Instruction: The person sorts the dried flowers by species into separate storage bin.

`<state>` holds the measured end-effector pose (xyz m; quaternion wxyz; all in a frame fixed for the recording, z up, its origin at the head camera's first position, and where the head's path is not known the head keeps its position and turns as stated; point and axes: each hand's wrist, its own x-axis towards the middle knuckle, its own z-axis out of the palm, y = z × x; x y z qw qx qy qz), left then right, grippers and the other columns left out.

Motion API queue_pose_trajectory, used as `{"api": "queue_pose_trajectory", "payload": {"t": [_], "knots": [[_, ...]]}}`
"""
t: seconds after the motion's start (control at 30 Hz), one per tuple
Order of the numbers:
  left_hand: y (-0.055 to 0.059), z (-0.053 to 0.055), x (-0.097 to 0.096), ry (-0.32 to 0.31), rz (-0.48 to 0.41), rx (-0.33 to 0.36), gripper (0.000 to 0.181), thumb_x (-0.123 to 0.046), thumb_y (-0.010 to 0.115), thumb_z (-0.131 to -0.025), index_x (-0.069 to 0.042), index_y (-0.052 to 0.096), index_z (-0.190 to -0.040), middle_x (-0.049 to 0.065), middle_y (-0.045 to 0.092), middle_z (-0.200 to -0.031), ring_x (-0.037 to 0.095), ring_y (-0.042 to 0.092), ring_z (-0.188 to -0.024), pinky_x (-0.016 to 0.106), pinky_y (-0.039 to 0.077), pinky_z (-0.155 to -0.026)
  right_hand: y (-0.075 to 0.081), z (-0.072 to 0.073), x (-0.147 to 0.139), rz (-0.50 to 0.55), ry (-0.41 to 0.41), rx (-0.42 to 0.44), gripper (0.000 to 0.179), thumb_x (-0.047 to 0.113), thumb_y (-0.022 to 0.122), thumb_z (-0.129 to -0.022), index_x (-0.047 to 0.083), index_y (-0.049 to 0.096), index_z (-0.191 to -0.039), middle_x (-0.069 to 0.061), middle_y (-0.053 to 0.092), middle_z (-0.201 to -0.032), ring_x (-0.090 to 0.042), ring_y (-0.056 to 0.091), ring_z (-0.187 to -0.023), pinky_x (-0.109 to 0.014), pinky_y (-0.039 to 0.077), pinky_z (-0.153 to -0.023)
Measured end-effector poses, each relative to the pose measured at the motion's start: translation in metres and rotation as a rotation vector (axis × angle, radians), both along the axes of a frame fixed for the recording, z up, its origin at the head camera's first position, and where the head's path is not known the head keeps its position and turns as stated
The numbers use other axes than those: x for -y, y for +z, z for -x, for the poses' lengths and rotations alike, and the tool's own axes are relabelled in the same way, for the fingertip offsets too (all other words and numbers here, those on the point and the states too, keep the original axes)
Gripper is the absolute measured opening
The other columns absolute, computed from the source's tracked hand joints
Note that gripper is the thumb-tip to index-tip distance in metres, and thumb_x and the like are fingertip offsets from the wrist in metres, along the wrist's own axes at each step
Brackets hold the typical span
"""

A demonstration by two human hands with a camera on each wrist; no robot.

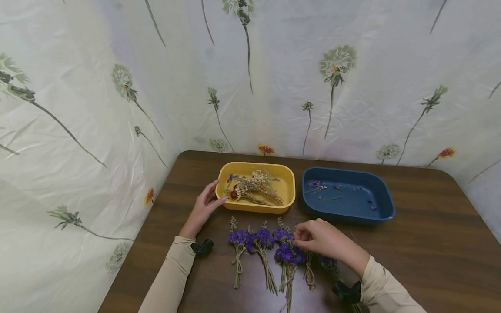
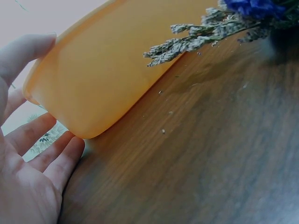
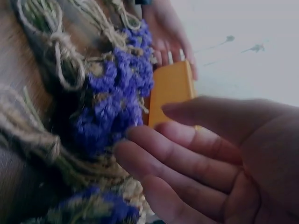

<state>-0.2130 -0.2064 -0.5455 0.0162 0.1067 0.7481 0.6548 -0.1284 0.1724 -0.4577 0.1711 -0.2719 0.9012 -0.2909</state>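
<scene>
My left hand [image 1: 205, 203] holds the front left corner of a yellow plastic tray [image 1: 258, 209], thumb [image 2: 39, 45] at the rim and the other fingers along the outer end wall. White, red and brown dried flowers [image 1: 254, 187] lie inside it. Over a row of twine-tied purple dried flower bunches [image 1: 263, 238], my right hand [image 1: 322, 238] hovers with loosely bent fingers [image 3: 187, 158]. Nothing shows between its thumb and fingertips in the right wrist view. One purple bunch [image 1: 289, 254] overlaps its neighbours just left of that hand.
A blue tray [image 1: 348, 213] stands right of the yellow one, with a few loose purple sprigs [image 1: 316, 184] and stem bits in it. Small crumbs dot the wooden table [image 1: 426, 217]. A flower-printed curtain [image 1: 274, 87] hangs behind the table's back edge.
</scene>
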Motion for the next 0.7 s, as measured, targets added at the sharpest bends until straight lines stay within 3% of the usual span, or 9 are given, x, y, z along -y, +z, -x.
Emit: {"api": "queue_pose_trajectory", "payload": {"t": [0.13,0.3,0.5,0.7], "knots": [[-0.001,0.000,0.000,-0.001,0.008,-0.004,0.068,-0.023,0.070,-0.100,-0.021,0.038,-0.160,0.006,0.035,-0.167,0.032,0.037,-0.153,0.059,0.037,-0.120,-0.003,0.000,-0.008,0.013,0.045,0.019,0.012,0.024,0.071,-0.098,0.021,0.073,-0.087,0.014,0.069,-0.070,0.003,0.058,-0.059,-0.021,0.049,-0.057],[0.001,0.000,0.001,-0.005,-0.004,0.007,0.069,-0.020,0.069,-0.101,-0.020,0.036,-0.161,0.008,0.034,-0.168,0.033,0.036,-0.154,0.059,0.036,-0.121,-0.002,-0.002,-0.015,0.003,0.035,0.011,0.015,0.028,0.071,-0.099,0.021,0.072,-0.085,0.014,0.068,-0.067,0.003,0.055,-0.056,-0.020,0.046,-0.055],[0.002,0.000,0.000,-0.006,-0.014,0.025,0.072,-0.018,0.068,-0.101,-0.019,0.033,-0.163,0.010,0.030,-0.170,0.034,0.032,-0.156,0.058,0.033,-0.123,-0.002,-0.007,-0.022,-0.086,-0.050,-0.022,0.017,0.029,0.072,-0.097,0.024,0.070,-0.082,0.017,0.064,-0.067,0.002,0.052,-0.056,-0.021,0.043,-0.052],[0.001,0.000,0.000,0.002,-0.003,0.022,0.069,-0.021,0.070,-0.101,-0.021,0.036,-0.161,0.006,0.032,-0.169,0.032,0.034,-0.155,0.058,0.035,-0.122,-0.004,-0.012,-0.021,-0.228,-0.172,-0.084,0.021,0.032,0.080,-0.089,0.028,0.066,-0.075,0.016,0.059,-0.064,-0.005,0.052,-0.056,-0.027,0.041,-0.051]]}}
